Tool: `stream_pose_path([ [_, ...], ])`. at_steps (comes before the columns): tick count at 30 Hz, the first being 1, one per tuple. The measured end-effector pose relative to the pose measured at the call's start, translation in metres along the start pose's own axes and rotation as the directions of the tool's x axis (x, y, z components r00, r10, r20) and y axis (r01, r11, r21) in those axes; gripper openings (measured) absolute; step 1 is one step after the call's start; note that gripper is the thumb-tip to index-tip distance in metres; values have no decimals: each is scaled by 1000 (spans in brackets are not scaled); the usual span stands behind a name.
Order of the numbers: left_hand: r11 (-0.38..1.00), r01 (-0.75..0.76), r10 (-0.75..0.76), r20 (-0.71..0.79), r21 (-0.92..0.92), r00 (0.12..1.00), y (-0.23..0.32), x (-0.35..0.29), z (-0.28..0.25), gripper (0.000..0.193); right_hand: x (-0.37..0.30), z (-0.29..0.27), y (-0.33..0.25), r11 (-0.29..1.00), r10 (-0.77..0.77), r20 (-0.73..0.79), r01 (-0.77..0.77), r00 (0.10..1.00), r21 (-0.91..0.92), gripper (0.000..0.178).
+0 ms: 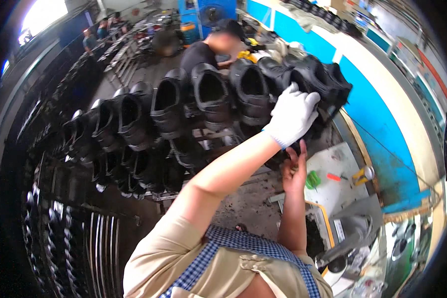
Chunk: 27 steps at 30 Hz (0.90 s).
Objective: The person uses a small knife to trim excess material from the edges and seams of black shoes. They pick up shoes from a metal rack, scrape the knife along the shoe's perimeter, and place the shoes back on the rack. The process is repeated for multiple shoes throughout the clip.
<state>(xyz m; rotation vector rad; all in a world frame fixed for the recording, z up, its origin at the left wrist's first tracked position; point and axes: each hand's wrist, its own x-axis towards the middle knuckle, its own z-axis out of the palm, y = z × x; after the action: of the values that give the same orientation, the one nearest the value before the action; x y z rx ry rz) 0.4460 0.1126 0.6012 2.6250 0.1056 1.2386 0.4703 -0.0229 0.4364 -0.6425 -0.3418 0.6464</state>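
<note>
Footwear lot: black shoes (211, 94) sitting in rows on a metal rack (134, 193), openings facing the camera. Left hand (293, 116), in a white glove, is pressing spread fingers against the rightmost black shoe (318, 79). Right hand (294, 171), bare, is reaching under that shoe, fingers loosely curled; grip cannot be told. Another person (208, 49) is working behind the rack.

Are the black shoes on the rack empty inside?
Empty: the black shoes on the rack show dark, open mouths, nothing visible inside.
</note>
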Motion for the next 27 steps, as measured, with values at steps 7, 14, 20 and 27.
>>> stream_pose_path([
  [7, 78, 161, -444, 111, -984, 889, 105, -102, -81, 43, -61, 57, -58, 647, -629, 264, 681, 731, -343, 110],
  [14, -427, 434, -360, 590, -793, 723, 71, -144, -85, 65, -109, 61, -80, 425, -427, 202, 393, 881, -816, 77],
  [20, -228, 410, -295, 464, -883, 835, 55, -170, -105, 86, -140, 102, -70, 169, -407, 250, 341, 879, -925, 69],
  [27, -7, 456, -135, 452, -890, 882, 38, -206, -118, 80, -161, 136, -76, -323, -234, 487, 405, 842, -856, 29],
])
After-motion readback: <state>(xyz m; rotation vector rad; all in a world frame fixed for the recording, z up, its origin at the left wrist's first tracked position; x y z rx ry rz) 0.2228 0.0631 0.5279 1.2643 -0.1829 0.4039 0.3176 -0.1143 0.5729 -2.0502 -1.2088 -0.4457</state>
